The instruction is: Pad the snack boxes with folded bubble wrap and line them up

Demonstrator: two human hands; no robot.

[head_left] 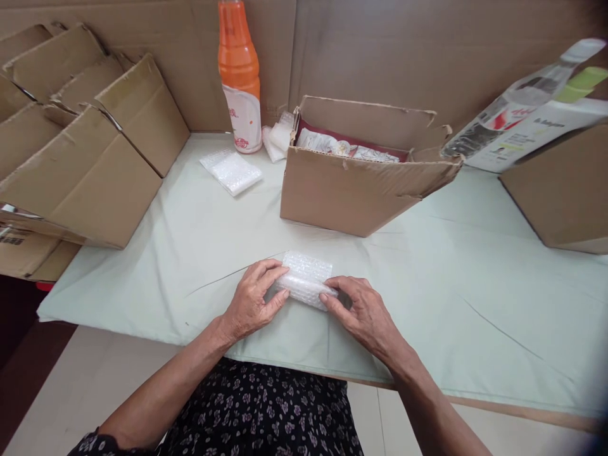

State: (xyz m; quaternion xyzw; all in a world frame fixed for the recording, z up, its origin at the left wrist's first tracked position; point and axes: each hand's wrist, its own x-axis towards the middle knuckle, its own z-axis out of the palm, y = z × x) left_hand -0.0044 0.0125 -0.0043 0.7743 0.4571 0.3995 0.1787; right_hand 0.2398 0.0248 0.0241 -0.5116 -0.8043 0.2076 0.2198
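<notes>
Two bare hands press a small bubble-wrap bundle (304,282) flat against the pale green cloth (451,285) covering the worktop, low in the centre of the frame. The left hand (249,304) has its fingers curled over the bundle's left end, and the right hand (363,313) pinches the near right edge with fingertips on the wrap; what lies inside the wrap cannot be made out. The top flap of the bundle looks loose, and with no tape visible on it the wrap could spring open if either hand eases its pressure; the slick plastic could also slide on the creased cloth.

Just beyond the hands, at centre frame, stands an open cardboard box (351,190) with torn flaps, holding what appear to be more wrapped packets. To its left a flat piece of bubble wrap (231,171) lies on the cloth, and behind it an orange bottle (240,76) stands upright against a cardboard backdrop (403,50). Stacked, folded cartons (85,139) fill the upper left of the frame. At upper right another carton (565,190) juts in, with printed white bags (527,114) leaning over it. At the bottom edge, a dark floral-print garment (266,411) shows between the person's forearms
</notes>
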